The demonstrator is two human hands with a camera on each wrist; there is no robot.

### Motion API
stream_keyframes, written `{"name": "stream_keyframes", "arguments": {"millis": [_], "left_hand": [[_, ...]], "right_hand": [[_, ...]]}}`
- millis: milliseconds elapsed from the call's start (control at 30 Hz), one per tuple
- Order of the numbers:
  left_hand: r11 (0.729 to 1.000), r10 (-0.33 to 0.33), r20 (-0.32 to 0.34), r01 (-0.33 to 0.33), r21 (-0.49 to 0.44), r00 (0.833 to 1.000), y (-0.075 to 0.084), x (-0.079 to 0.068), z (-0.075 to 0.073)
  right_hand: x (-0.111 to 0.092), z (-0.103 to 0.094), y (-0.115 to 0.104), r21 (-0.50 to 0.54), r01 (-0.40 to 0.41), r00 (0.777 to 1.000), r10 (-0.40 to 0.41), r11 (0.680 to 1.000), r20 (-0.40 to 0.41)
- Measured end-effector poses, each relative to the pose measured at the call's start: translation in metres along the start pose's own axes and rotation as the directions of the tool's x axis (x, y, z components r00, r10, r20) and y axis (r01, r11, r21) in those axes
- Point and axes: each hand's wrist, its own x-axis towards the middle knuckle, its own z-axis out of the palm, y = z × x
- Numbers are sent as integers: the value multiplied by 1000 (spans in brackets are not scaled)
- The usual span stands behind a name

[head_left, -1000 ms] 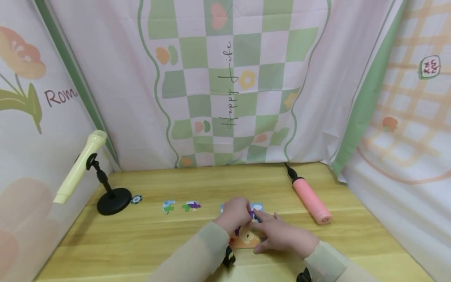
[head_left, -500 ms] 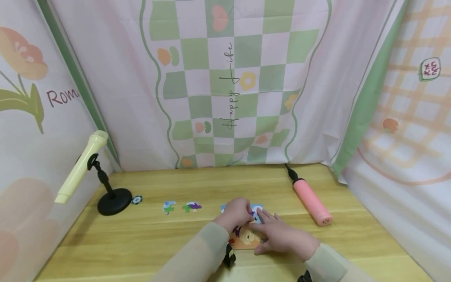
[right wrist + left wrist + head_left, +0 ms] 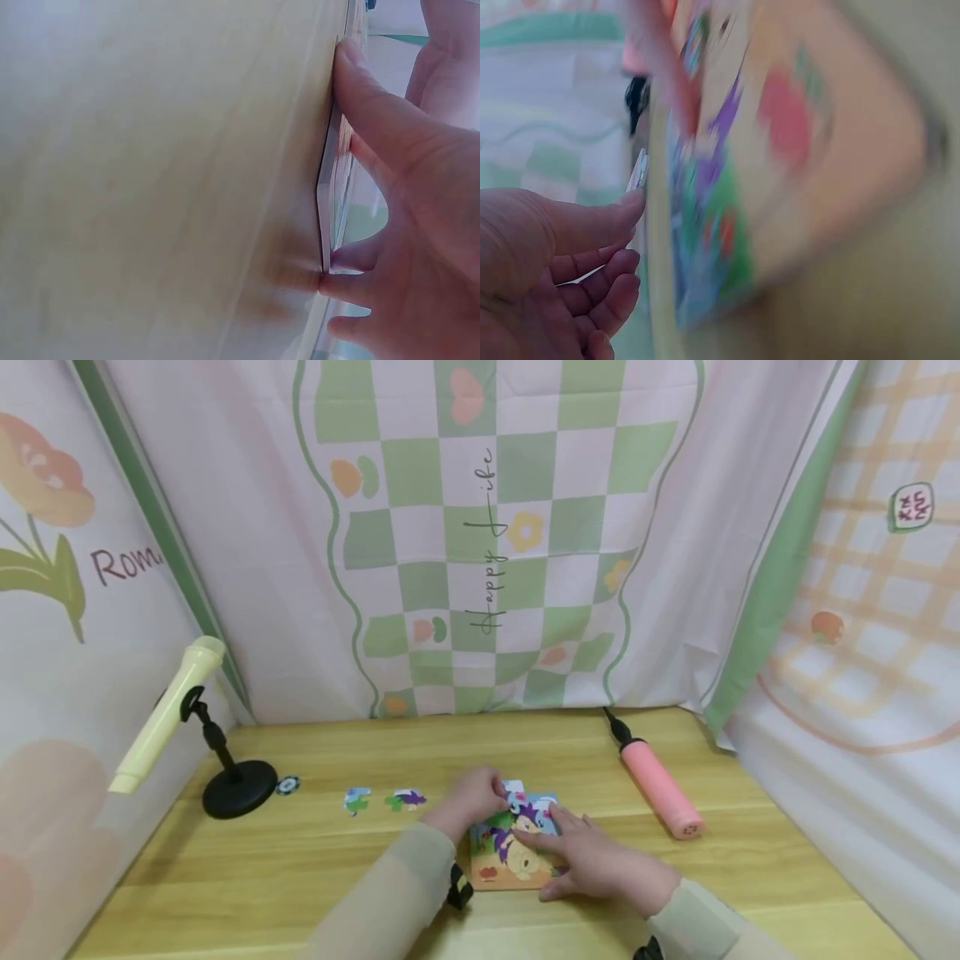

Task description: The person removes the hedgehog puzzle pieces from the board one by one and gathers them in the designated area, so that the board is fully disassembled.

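A cartoon jigsaw puzzle in a flat board lies on the wooden table in front of me. At its upper left, my left hand pinches a jigsaw piece between thumb and fingers, slightly raised above the board. In the left wrist view that piece appears nearly edge-on, so its picture is hard to read. My right hand rests spread on the right side of the puzzle. Seen from the right wrist, its thumb and fingertips touch the board's edge. Two loose pieces, one blue-green and one purple-green, lie left.
A pale yellow microphone stands at the left on a black stand, with a small round patterned disc beside its base. A pink hand pump lies to the right. Printed curtains surround the table.
My left hand has moved a little left and up from the puzzle with a piece in its fingers, uncovering the puzzle's left part. My right hand has stayed nearly still.
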Motion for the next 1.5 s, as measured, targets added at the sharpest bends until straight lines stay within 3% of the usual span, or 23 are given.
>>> {"name": "stream_keyframes", "arguments": {"millis": [100, 300, 400, 567, 733, 900, 1067, 1233, 1500], "left_hand": [[1000, 2, -22, -3, -26, 1000, -17, 0, -20], [998, -7, -47, 10, 62, 999, -57, -4, -54], [996, -9, -51, 13, 88, 999, -71, -8, -62], [992, -15, -10, 16, 128, 1000, -78, -12, -63], [988, -4, 24, 1, 157, 1000, -74, -13, -58], [980, -3, 15, 0, 198, 1000, -68, -10, -55], [968, 68, 7, -68, 243, 998, -56, -9, -49], [960, 157, 71, -169, 224, 985, -34, -16, -34], [943, 156, 114, -182, 280, 981, -15, -27, -9]], "right_hand": [[-1, -2, -1, 0, -18, 1000, 18, 1000, 4], [-5, -7, 3, -4, -60, 998, 60, 998, 27], [-6, -9, 6, 2, -66, 997, 66, 998, 39], [-5, -10, 9, -18, -39, 998, 40, 999, 57], [-5, -10, 11, -29, -23, 998, 25, 999, 62], [-5, -10, 11, -36, -29, 998, 31, 999, 60], [-5, -11, 11, -35, -35, 997, 37, 999, 62], [-6, -12, 10, -29, -43, 997, 45, 999, 60], [-5, -11, 9, -39, -29, 998, 31, 999, 51]]}}
